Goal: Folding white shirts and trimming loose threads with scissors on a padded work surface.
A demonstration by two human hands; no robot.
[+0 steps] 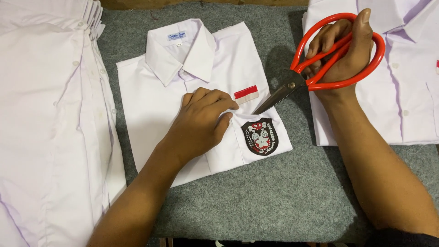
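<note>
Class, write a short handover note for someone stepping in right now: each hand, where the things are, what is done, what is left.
Left hand: pressing flat on the folded white shirt, fingertips at the pocket top.
Right hand: gripping red-handled scissors, blade tips at the pocket edge above the dark badge.
Red-and-white patch sits above the pocket.
More white shirts lie left and right.
Done: shirt folded, buttoned.
Left: no cut visible yet at the pocket.

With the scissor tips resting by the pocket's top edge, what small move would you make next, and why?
Probably a short snip at the pocket edge: the right hand holds the red-handled scissors with tips at the shirt pocket, above the badge, while the left hand pins the cloth flat there.
</note>
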